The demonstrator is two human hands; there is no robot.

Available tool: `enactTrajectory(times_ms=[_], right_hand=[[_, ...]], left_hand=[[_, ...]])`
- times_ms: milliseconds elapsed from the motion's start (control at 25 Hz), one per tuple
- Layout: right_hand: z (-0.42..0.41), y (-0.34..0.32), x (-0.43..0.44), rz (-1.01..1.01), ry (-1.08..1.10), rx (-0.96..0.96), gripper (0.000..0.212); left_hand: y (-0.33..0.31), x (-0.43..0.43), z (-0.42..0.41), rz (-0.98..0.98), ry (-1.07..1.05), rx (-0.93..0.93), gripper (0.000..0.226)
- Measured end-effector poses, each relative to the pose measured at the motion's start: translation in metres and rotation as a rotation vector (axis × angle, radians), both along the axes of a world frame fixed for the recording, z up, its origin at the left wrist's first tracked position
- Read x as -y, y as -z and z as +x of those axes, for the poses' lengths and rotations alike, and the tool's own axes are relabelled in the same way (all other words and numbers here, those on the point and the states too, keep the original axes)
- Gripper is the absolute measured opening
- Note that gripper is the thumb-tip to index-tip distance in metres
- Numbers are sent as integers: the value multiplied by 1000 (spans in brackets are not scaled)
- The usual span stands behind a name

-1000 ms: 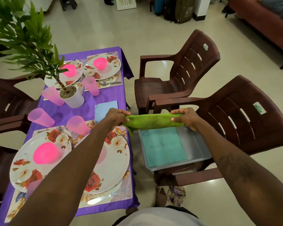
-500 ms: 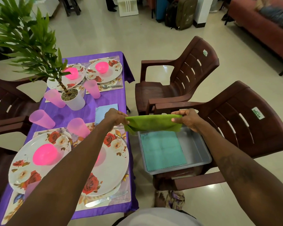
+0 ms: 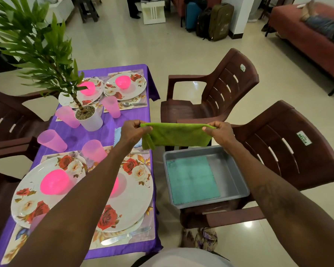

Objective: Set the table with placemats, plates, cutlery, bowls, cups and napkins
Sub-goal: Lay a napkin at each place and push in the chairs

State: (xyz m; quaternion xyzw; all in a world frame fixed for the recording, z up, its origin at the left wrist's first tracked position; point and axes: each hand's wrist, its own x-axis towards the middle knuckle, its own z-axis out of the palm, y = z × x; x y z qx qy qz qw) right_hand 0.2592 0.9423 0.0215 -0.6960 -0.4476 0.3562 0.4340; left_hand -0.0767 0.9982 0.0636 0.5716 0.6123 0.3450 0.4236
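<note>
Hands both clenched, as I see it: left hand [image 3: 132, 130] and right hand [image 3: 220, 132] pinch top corners of green fringed cloth napkin [image 3: 176, 136], stretched taut above grey plastic tub [image 3: 233, 176].

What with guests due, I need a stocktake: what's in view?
green napkin: 1, green, held taut midair
tray: 1, grey, on nearest chair
teal napkin: 1, teal, in tray
plates: 4, white floral, on table
bowls: 4, pink, on plates
potted plant: 1, green, table centre
cups: 4, pink, around potted plant
knife: 1, silver, table's near end
spoon: 1, silver, table's far end
chairs: 4, brown, around table
left hand, right hand: 2, pinching green napkin's ends
</note>
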Motion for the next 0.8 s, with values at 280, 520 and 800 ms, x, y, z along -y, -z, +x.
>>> enactTrajectory(times_ms=[280,520,800], right_hand=[[-63,-4,-6,76,59,3,15],[-131,-12,-4,121,-3,-10,15],[-119,-6,-2,-39,216,-173,17]], left_hand=[[2,14,15,143,-92,-26,17],[-1,42,38,185,14,-70,21],[-8,35,-16,-32,-149,181,11]])
